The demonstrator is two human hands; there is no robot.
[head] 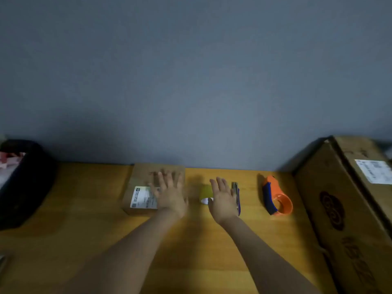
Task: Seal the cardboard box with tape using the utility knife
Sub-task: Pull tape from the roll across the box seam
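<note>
A small flat cardboard box (141, 177) with a white shipping label (141, 197) lies on the wooden table by the wall. My left hand (169, 194) hovers over the box's right side, fingers spread, holding nothing. My right hand (222, 198) is open over the table just right of the box. A blue utility knife (237, 197) lies right beside that hand's outer edge. Partly hidden under the right hand is a yellowish-green object with a white tip (205, 194). Farther right rests an orange and blue tape dispenser (276, 198).
A large cardboard carton (347, 204) with a label fills the right side of the table. At the left edge stands a dark bin (25, 183) holding pinkish things. The grey wall runs directly behind the wooden table (84, 230).
</note>
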